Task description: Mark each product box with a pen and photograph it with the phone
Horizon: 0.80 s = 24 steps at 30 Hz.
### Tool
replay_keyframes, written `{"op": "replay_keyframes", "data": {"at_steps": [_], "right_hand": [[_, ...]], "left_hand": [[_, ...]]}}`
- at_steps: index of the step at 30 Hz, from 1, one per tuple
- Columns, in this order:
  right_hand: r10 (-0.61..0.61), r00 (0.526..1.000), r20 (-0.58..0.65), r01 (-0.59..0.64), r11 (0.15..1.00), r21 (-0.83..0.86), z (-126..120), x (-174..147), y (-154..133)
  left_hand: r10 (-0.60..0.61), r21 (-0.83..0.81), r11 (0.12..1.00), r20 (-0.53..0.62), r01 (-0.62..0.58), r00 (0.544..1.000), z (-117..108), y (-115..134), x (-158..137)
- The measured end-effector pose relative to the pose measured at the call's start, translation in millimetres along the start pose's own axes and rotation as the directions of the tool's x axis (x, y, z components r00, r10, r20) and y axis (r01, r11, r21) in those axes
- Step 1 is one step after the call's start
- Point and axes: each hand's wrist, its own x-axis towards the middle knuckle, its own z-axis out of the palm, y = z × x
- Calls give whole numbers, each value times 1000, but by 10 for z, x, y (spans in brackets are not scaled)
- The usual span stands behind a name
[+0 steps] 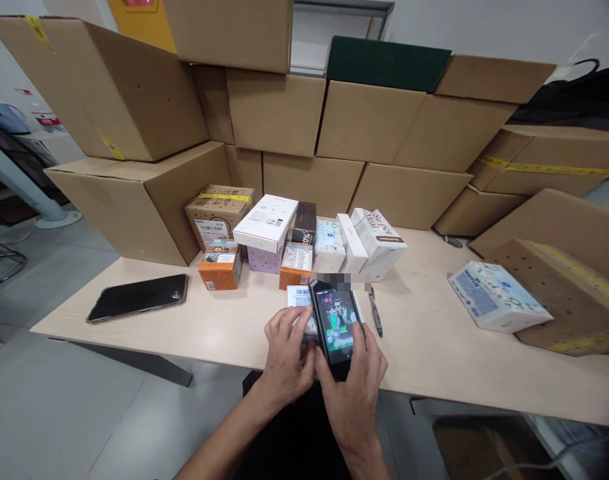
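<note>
- Over the near edge of the pale wooden table (424, 327), we find the lit phone (337, 320), its screen turned up toward us with bright figures on it.
- Our right hand (355, 387) is clamped on that phone, fingers along its right side and thumb low on the left.
- Our left hand (291, 353) is bent in close to the right, its fingertips at the phone's left edge; we cannot tell whether it grips the phone or the small white box (298, 295) partly hidden beneath.
- Just right of the lit phone we see a pen (376, 312), lying on the tabletop.
- Well to our left lies a larger dark phone (138, 298) (its screen is black), flat on the table.
- Beyond our hands we have a row of small boxes: two orange boxes (297, 265) in front, a white box (267, 223) resting on a lilac box (264, 260), then a dark brown box (304, 220), a floral pack (329, 245), a slim white box (351, 243) and a leaning white carton (379, 243).
- On our right, a blue-and-white pack (499, 297) stands against a dotted carton (569, 300).
- Behind everything, we face stacked cardboard boxes (279, 113).
</note>
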Motion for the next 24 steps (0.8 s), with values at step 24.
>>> {"op": "replay_keyframes", "data": {"at_steps": [24], "right_hand": [[378, 926, 5, -348, 859, -375, -457, 128, 1132]], "left_hand": [[-270, -332, 911, -29, 246, 962, -21, -51, -9]]}}
